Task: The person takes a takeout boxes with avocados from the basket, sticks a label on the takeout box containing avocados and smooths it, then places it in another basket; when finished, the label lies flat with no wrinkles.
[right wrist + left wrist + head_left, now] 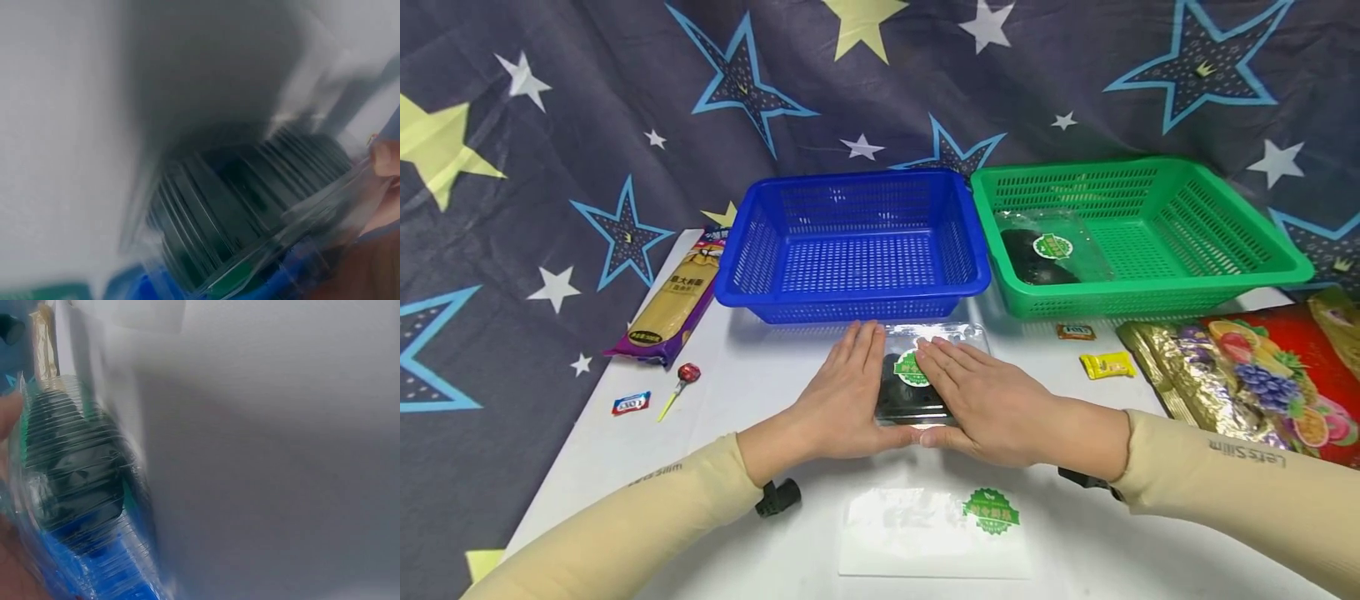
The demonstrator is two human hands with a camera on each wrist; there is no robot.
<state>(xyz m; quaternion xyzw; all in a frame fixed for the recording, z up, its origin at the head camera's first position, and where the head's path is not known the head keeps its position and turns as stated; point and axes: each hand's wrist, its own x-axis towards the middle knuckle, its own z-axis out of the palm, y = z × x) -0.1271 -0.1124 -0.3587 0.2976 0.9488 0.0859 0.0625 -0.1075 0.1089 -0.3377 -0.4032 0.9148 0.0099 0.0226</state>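
Note:
A clear plastic clamshell box (910, 396) with dark contents and a round green-and-white sticker sits on the table. My left hand (848, 396) lies over its left side, fingers straight and pointing away from me. On its right side rests my right hand (992, 400), straight fingertips touching the lid near the sticker. Both thumbs meet at the near edge. In the left wrist view the ridged clear wall of the box (75, 469) shows beside a fingertip. The right wrist view shows the box's ridges (206, 206) with the thumb (386, 157) at its rim.
Behind stand a blue basket (850, 296) and a green basket (1150, 292), the latter holding a similar box (1093, 250). A clear sheet-like piece with a green sticker (925, 550) lies in front. Pasta (673, 296), a lollipop (688, 373), small candies (1107, 365) and a fruit-printed bag (1262, 375) lie around.

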